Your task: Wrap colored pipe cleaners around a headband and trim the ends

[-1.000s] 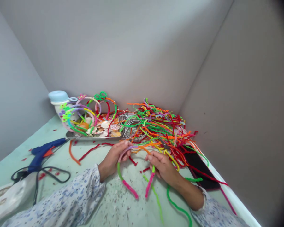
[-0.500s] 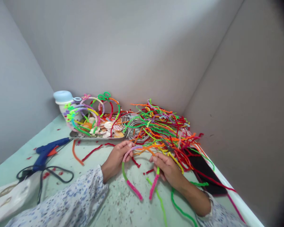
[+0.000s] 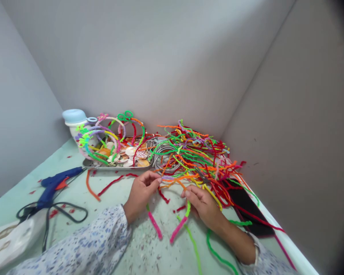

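Note:
Between my hands is a headband (image 3: pixel 177 230) wrapped in pipe cleaner, with pink ends, green above them and purple and orange along the top. My left hand (image 3: pixel 145 193) pinches its upper left part, and the fingers cover some of that side. With thumb and forefinger closed, my right hand (image 3: pixel 202 202) grips the orange stretch at the upper right. The headband's two pink ends point down towards me, just above the table. A loose light-green pipe cleaner (image 3: pixel 195 244) lies under the right end.
A metal tray (image 3: pixel 120 168) of shells stands behind, with finished headbands (image 3: pixel 116 139) on it, beside a white bottle (image 3: pixel 74 118). Tangled pipe cleaners (image 3: pixel 200 149) and scissors (image 3: pixel 203 175) lie back right, near a black phone (image 3: pixel 249 210). A blue glue gun (image 3: pixel 50 191) with its cord lies left.
The headband has turned in my hands, its pink ends swinging to the left. My left hand has shifted its hold and now covers more of the left side. My right hand stays nearly in place.

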The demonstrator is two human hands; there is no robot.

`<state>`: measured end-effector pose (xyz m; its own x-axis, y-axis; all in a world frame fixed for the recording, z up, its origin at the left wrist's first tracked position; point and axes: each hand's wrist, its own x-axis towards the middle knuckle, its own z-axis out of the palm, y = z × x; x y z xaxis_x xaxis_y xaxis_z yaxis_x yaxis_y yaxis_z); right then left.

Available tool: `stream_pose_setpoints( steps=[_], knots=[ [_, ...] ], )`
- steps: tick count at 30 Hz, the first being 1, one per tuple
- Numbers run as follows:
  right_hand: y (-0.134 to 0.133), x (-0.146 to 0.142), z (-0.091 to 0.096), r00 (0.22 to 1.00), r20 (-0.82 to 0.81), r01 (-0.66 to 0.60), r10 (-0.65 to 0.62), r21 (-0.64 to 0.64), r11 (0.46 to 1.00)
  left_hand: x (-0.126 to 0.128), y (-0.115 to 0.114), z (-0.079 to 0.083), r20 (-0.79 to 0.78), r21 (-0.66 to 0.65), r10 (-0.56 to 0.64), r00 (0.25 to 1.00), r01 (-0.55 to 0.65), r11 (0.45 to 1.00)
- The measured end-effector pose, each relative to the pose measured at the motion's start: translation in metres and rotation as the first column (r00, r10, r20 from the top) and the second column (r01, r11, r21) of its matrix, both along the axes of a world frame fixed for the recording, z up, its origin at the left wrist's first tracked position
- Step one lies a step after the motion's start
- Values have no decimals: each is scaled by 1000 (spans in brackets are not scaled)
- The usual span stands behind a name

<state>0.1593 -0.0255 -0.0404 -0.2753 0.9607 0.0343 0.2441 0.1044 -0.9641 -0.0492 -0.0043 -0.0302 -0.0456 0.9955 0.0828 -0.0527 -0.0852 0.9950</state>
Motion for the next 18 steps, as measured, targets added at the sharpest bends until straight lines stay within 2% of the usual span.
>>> stream_pose_setpoints(
  steps=[2,3,4,6,8,9,10,11,13,15,18],
  knots=[
    [4,9,13,978,195,33,-76,212,977,0,-1,1,-20,-1,-5,1000,5,1000],
    [7,15,21,938,318,45,-139,287,957,0,-1,0,-30,-5,-14,999,13,1000],
    [10,23,30,862,463,39,-207,346,938,1,-1,0,-38,-13,-29,999,28,1000],
    [15,38,47,626,699,54,-344,402,914,1,0,-2,-47,-40,-77,996,75,996],
    [18,50,58,406,845,40,-349,365,930,1,2,-3,-36,-68,-130,991,128,989],
    [19,53,60,314,896,42,-316,319,947,0,2,-4,-20,-81,-151,988,149,986],
    [19,54,60,257,927,36,-273,274,961,0,3,-4,1,-92,-166,986,166,982],
    [20,53,58,220,948,33,-228,226,973,0,2,-4,26,-103,-177,984,179,978],
    [22,49,51,204,966,32,-160,157,987,0,1,-3,70,-124,-198,978,206,971],
    [26,46,44,235,963,48,-131,123,991,1,0,-3,92,-133,-219,971,230,964],
    [30,50,41,321,937,74,-135,117,990,2,-2,-5,92,-136,-229,969,240,961]
  ],
)
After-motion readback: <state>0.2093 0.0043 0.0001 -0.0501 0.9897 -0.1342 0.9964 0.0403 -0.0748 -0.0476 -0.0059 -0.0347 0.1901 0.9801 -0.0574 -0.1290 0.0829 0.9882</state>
